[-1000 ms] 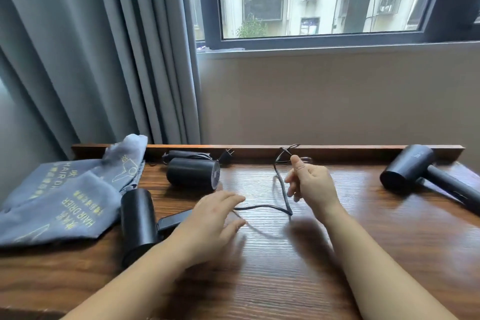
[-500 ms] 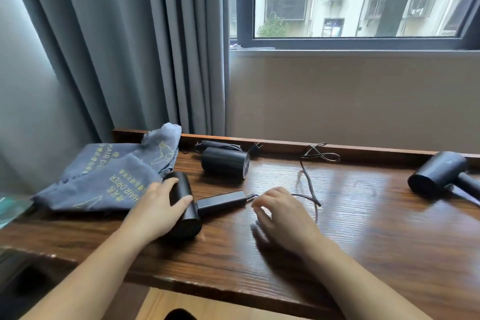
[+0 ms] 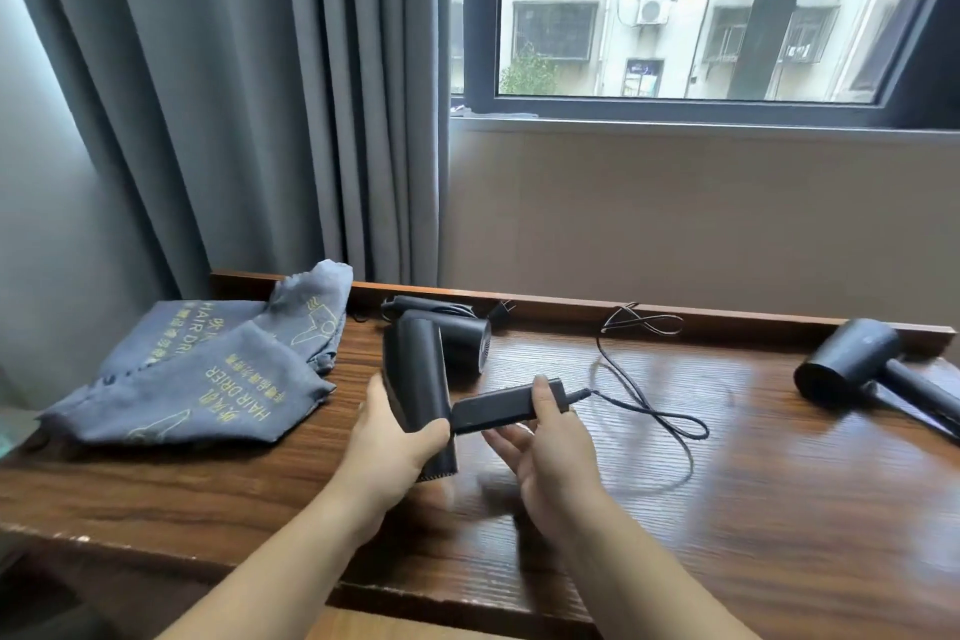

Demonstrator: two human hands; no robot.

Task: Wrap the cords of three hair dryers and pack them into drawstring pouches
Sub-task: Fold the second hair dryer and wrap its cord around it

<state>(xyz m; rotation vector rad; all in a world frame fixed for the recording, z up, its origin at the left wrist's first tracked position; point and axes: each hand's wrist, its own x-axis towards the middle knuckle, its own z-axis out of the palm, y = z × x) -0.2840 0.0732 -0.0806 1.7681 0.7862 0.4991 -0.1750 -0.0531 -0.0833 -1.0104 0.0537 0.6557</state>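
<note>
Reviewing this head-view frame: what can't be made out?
- Right dryer: handle end cut off by the frame edge.
- Back dryer: partly hidden behind the held dryer.
- Right hand: lower fingers motion-blurred.
- Pouches: count unclear, overlapping folds.

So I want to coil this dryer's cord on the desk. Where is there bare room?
Bare wood lies along the near desk edge, and between the loose cord and the right hair dryer. The left is crowded: pouches, the back hair dryer, and the held hair dryer.
</note>
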